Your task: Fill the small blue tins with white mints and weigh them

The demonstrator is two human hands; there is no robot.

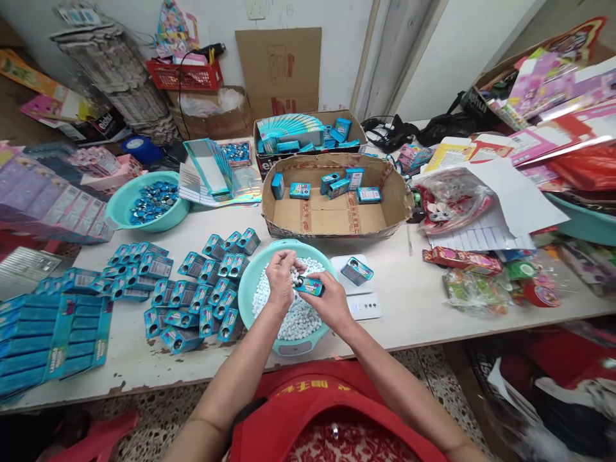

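Observation:
A light-blue basin (250, 314) full of small white pellets (298, 324) stands in front of me. Above it, my right hand (332, 305) grips a small blue printed box (310, 286), its round dark opening turned to the left. My left hand (280, 279) is curled closed right beside that opening, and white pellets show at its fingers. How many it holds is hidden. A white scale (363, 307) sits to the right of the basin, with another blue box (357, 271) lying on it.
Many blue boxes with round holes (199, 298) stand left of the basin. Behind are an open cardboard box (332, 221) with several blue boxes inside and a basin of blue-silver pieces (115, 215). Packaging and a red box (462, 260) lie at right.

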